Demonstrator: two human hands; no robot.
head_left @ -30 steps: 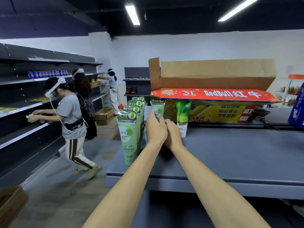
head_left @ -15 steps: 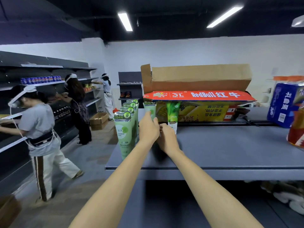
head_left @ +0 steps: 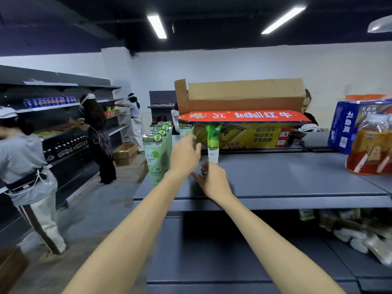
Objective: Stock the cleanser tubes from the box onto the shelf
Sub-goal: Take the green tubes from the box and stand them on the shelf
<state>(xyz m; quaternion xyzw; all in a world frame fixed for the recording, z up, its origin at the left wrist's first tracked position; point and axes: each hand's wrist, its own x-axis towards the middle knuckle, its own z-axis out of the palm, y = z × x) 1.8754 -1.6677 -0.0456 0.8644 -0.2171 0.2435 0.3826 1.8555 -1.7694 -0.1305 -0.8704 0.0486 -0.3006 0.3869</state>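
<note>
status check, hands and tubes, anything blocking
Left hand open, empty. Right hand open, empty, near green tube. Tube row upright at shelf edge. Box behind; nothing blocking.

Matt grey metal shelf [head_left: 275,179], glossy plastic tubes [head_left: 156,158], and rough brown cardboard box [head_left: 244,96], seemingly creased.

I read "RedBull" and "31" on the red cardboard box flap [head_left: 244,116], upside-down; the tube labels stayed illegible.
</note>
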